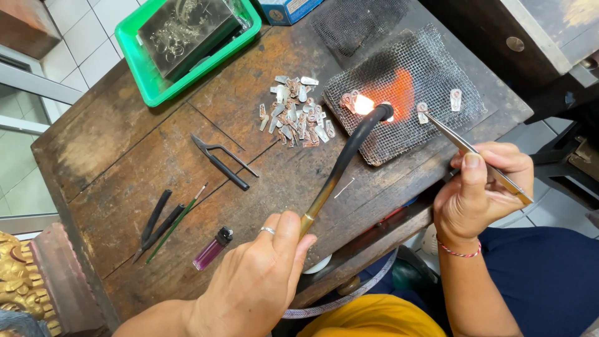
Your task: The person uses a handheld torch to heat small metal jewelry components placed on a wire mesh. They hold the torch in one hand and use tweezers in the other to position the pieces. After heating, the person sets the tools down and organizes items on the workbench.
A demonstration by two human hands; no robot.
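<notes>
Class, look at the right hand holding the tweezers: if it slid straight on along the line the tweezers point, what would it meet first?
The right hand aims its tweezers up-left. Their tip already sits at a small metal piece on the wire mesh, so that comes first. Beyond it lies the torch flame, though depth is hard to judge.

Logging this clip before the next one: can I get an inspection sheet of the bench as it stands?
Surface: worn wooden bench, scratched, scorch-marked.
Job's things: torch flame on a small piece on the wire mesh pad; tweezers tip by another piece.
Clutter: pile of small metal pieces, black pliers, dark hand tools, purple lighter, green tray.
Hands: left hand grips torch; right hand pinches tweezers.
Cables: nothing seen.
Surroundings: tiled floor, carved gilded object.
</notes>
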